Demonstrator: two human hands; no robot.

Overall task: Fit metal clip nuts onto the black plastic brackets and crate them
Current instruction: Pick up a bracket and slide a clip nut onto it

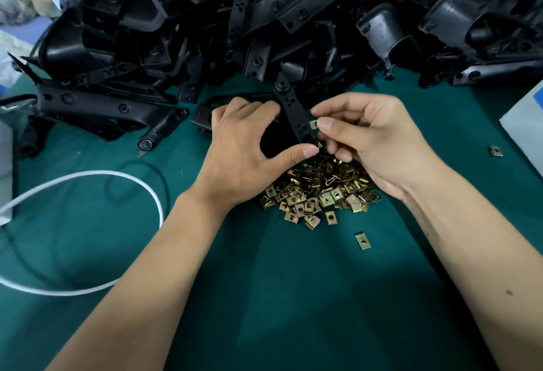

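My left hand [244, 141] grips a black plastic bracket [295, 112] above the green table, thumb under its lower end. Against the bracket's right edge sits a brass-coloured clip nut [313, 124], pinched between the thumb and fingers of my right hand [373, 138]. Directly below both hands lies a heap of loose clip nuts [320, 191], partly hidden by my right palm. A large pile of black brackets [264, 17] fills the far side of the table.
A white cable [138, 185] loops over the green table cover [264, 297] at the left. Single clip nuts lie apart at the front [363, 240] and far right [495, 150]. A white-and-blue bag [526, 123] is at the right edge.
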